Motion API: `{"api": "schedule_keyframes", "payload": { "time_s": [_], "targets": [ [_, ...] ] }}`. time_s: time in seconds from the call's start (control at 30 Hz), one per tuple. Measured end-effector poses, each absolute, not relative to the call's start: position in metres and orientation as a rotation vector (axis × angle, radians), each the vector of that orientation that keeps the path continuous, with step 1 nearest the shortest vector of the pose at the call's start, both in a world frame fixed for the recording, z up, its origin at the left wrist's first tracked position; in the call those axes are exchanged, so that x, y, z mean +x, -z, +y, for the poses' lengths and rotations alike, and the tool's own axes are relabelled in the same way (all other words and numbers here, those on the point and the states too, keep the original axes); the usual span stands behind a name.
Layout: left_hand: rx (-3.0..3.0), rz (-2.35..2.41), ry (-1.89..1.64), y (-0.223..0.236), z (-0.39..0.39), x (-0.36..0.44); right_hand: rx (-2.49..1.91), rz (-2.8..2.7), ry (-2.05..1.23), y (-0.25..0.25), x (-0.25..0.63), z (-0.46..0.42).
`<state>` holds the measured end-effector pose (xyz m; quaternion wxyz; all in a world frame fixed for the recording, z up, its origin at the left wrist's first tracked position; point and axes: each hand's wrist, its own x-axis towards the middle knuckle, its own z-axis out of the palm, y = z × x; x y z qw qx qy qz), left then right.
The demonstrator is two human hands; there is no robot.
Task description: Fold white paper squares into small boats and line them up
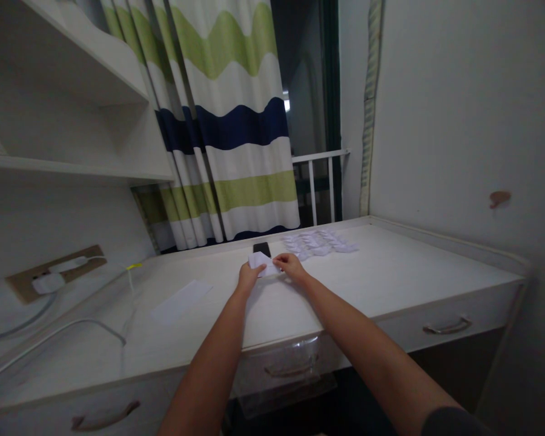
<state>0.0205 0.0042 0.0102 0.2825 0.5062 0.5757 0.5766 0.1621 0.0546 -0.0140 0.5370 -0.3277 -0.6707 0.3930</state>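
Both my hands are stretched out over the white desk [390, 278], pinching a small piece of white paper [260, 261] that is partly folded. My left hand [248, 276] grips its left side with the fingers closed. My right hand [289, 264] pinches its right edge. The paper is held just above the desk top. Right behind it lies a dark phone [261, 248], flat on the desk. Further back to the right sits a cluster of several small folded white papers [318, 241].
A flat white paper strip [181, 300] lies on the desk to the left. White cables [72, 330] run from a wall socket [49, 280] across the left side. Shelves hang at the upper left, a striped curtain [231, 121] behind. Drawer handles line the desk front.
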Motion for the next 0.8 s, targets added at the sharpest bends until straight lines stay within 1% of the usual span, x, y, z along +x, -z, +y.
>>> {"api": "schedule_keyframes", "payload": {
  "time_s": [0.33,0.47,0.63,0.8],
  "targets": [
    [1.295,1.494,-1.603,-0.0078,0.0073,0.0208,-0.778,-1.602,-0.925,0.0142,0.1624,0.0572],
    [1.333,1.516,-1.527,-0.0065,0.0073,0.0211,-0.799,-1.591,-0.931,0.0141,0.1621,0.0552],
    [1.562,1.445,-1.348,-0.0055,0.0021,0.0231,-0.746,-1.580,-0.926,0.0124,0.1611,0.0505],
    [1.609,1.411,-1.306,-0.0045,0.0006,0.0238,-0.764,-1.568,-0.909,0.0124,0.1611,0.0499]
  ]
}}
